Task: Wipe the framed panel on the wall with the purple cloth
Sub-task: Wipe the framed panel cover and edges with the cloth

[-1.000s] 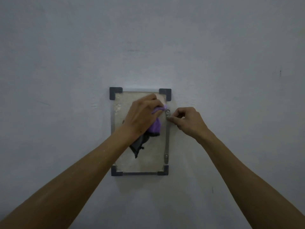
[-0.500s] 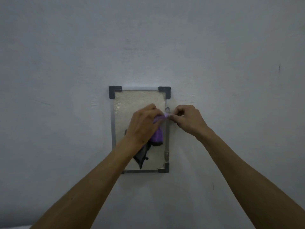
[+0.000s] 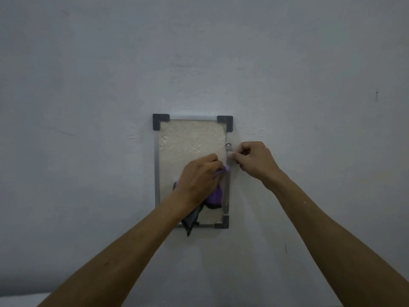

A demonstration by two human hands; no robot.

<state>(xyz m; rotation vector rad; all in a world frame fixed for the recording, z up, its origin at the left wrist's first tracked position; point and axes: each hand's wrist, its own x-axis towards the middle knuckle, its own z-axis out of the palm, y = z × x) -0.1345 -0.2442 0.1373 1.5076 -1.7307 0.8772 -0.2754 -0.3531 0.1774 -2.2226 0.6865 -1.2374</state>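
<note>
On the pale wall [image 3: 88, 107] hangs the framed panel [image 3: 190, 140], a rough cream sheet with dark corner pieces, and the purple cloth [image 3: 215, 196] lies against its lower right part, a dark end of it hanging down past the bottom edge. The left hand [image 3: 199, 180] grips this cloth with curled fingers and presses it on the panel near the right edge. Just beside it, the right hand [image 3: 254, 160] pinches the right edge strip of the frame, below a small metal screw [image 3: 228, 144], with its fingers closed together.
</note>
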